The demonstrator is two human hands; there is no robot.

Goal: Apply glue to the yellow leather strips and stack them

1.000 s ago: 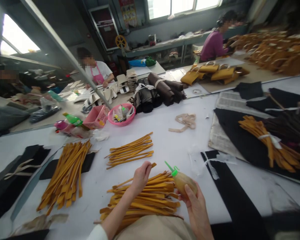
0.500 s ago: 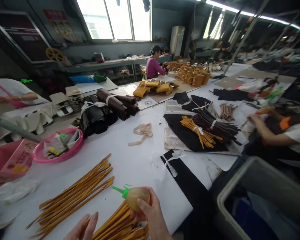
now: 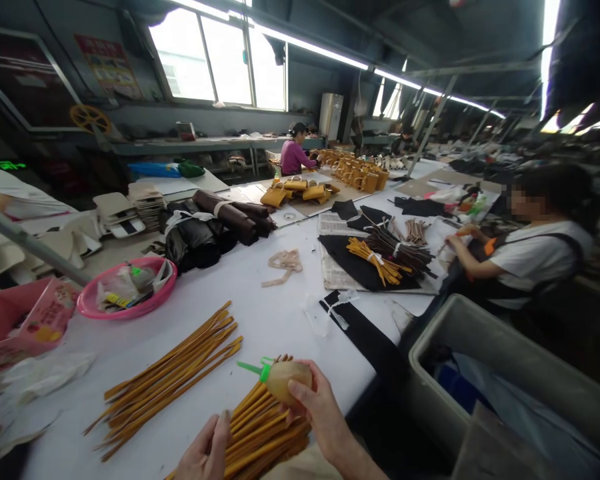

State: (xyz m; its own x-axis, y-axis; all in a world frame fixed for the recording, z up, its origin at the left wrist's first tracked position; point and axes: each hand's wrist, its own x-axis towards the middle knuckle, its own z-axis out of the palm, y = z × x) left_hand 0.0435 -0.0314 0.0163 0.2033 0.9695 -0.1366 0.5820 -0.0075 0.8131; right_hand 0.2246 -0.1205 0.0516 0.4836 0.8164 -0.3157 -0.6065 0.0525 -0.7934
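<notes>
My right hand (image 3: 316, 408) is closed around a small tan squeeze bottle with a green nozzle (image 3: 280, 378), the nozzle pointing left. My left hand (image 3: 207, 453) rests at the bottom edge with its fingers together on the near pile of yellow-brown strips (image 3: 265, 427); whether it grips a strip is not clear. A second fan of the same strips (image 3: 173, 377) lies just beyond on the white table (image 3: 260, 313).
A pink bowl (image 3: 128, 288) and pink box (image 3: 25, 320) stand at left. Dark rolls (image 3: 215, 223), a tied strip bundle on black sheets (image 3: 380, 257) and a grey bin (image 3: 505, 380) at right. A person in white (image 3: 530, 247) works at the right; another sits far back.
The view has swung right and upward, bringing the grey bin and the person in white into sight. My left hand has come down onto the near strips; the bottle stays in my right hand.
</notes>
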